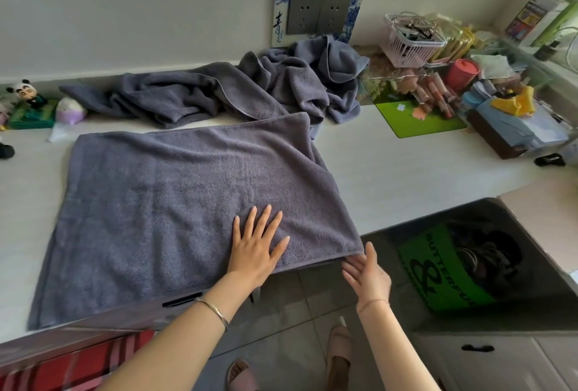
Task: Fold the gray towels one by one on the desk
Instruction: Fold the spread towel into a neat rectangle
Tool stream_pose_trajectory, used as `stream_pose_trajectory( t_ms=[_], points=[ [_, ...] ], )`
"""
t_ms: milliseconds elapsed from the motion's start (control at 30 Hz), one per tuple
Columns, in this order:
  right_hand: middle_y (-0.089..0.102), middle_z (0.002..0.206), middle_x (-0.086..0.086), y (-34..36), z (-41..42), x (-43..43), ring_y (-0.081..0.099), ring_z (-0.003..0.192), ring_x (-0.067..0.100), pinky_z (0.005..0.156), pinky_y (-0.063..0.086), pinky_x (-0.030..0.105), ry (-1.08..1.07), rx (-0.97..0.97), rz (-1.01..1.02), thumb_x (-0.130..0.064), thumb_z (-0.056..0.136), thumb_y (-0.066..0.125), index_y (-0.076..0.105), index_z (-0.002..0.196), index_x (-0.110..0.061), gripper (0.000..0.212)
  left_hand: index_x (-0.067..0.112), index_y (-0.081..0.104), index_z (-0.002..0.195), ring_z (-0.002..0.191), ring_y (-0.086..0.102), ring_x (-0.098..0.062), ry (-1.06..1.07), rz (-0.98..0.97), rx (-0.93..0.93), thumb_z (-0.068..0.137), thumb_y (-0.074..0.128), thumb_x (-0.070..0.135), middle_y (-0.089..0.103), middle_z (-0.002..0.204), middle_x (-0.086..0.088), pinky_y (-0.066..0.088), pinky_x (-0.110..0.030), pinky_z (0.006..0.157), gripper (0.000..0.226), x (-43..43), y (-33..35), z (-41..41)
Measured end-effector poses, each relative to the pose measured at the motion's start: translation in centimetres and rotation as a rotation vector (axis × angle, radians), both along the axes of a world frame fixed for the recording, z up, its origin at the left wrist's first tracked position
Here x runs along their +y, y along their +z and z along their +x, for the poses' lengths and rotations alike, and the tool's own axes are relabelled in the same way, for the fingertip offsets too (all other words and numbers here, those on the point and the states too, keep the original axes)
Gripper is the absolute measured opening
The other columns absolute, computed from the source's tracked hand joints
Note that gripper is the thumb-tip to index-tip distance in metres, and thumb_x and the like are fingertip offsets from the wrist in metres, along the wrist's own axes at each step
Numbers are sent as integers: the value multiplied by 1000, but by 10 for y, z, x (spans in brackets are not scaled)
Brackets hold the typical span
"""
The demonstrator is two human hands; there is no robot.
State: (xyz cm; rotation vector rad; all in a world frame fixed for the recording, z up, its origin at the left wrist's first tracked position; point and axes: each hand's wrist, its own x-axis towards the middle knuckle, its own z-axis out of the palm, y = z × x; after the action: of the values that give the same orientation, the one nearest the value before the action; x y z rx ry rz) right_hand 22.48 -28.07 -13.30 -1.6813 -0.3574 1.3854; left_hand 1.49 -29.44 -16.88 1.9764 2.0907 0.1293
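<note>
Gray towel (175,203): spread flat on the desk (406,178), centre-left of frame, long axis roughly left to right. Left grip (256,246): released, fingers straight, pressed flat on the towel's lower right part. Right grip (366,271): released, touching the lower right corner, so probably the one placed to carry it leftward. Crumpled gray towels (250,90): heaped behind, upper centre.

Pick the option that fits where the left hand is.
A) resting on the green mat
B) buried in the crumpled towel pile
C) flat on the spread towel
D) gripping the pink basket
C: the left hand lies palm down, fingers straight, on the spread towel near its front edge.
</note>
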Motion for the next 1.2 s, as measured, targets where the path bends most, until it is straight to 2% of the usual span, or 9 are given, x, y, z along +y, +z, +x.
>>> stream_pose_trajectory(
  t_ms=[133, 233, 300, 433, 600, 800, 1033, 1133, 1200],
  points=[
    [53, 82, 1, 4, -2, 10, 51, 74, 14, 70, 40, 29, 116, -663, 302, -31, 91, 59, 57, 82, -8, 24, 35, -16, 143, 143, -19, -17, 43, 3, -2, 67, -36, 70, -12, 158, 8, -15, -48, 114, 87, 0, 0, -14],
    [50, 127, -2, 4, -28, 32, 46, 119, 12, 102, 38, 34, 510, -864, 567, -37, 92, 54, 61, 116, -21, 30, 36, -17, 143, 145, -14, -24, 130, -14, 29, 66, -36, 71, -12, 158, 7, -15, -53, 111, 87, -1, -1, -29],
    [25, 154, -8, -9, -43, 47, 18, 143, 12, 118, 15, 34, 869, -1053, 649, -56, 93, 33, 42, 140, -31, 53, 35, -16, 144, 145, -14, -28, 194, -16, 38, 66, -33, 72, -12, 159, 5, -14, -57, 111, 88, -2, -2, -38],
    [-9, 156, -15, -33, -43, 76, -10, 146, 13, 116, -13, 33, 1284, -1340, 568, -72, 80, -11, 0, 147, -43, 74, 34, -20, 142, 144, -16, -30, 218, -44, 62, 63, -32, 75, -14, 158, 4, -11, -60, 111, 90, -3, -1, -50],
    [-7, 159, -6, -28, -14, 107, -10, 146, 16, 118, -9, 37, 1181, -1338, 250, -54, 97, 12, -3, 150, -34, 59, 32, -14, 148, 144, -15, -32, 222, -64, 61, 57, -35, 78, -10, 159, 2, -12, -61, 109, 104, 0, 1, -53],
    [-2, 158, -12, -14, -43, 122, -8, 146, 12, 118, -8, 34, 1240, -1267, 541, -47, 100, 23, 7, 149, -38, 53, 32, -7, 150, 146, -11, -24, 241, -27, 14, 68, -26, 72, -7, 160, 3, -10, -57, 114, 93, 31, 7, -53],
    [-17, 152, -18, -36, -42, 115, -21, 140, 5, 115, -15, 31, 1320, -1326, 537, -74, 74, -20, -12, 142, -46, 74, 30, 25, 148, 146, 11, -26, 252, 100, 4, 88, 5, 60, 21, 157, 1, -6, -54, 114, 71, 29, -2, -55],
    [-14, 154, -16, -36, -39, 96, -18, 143, 7, 116, -14, 32, 1326, -1323, 532, -70, 81, -10, -9, 144, -44, 68, 17, 62, 113, 113, 54, -35, 244, 238, 39, 93, 20, 55, 61, 117, -10, 31, -56, 105, 60, 27, 0, -53],
    [-3, 157, -13, -32, -36, 82, -6, 146, 12, 119, -6, 34, 1322, -1312, 569, -68, 84, -1, 2, 148, -42, 69, 12, 59, 91, 84, 55, -31, 263, 325, 61, 95, 23, 51, 56, 88, -8, 44, -47, 86, 53, 31, 6, -50]
  ],
)
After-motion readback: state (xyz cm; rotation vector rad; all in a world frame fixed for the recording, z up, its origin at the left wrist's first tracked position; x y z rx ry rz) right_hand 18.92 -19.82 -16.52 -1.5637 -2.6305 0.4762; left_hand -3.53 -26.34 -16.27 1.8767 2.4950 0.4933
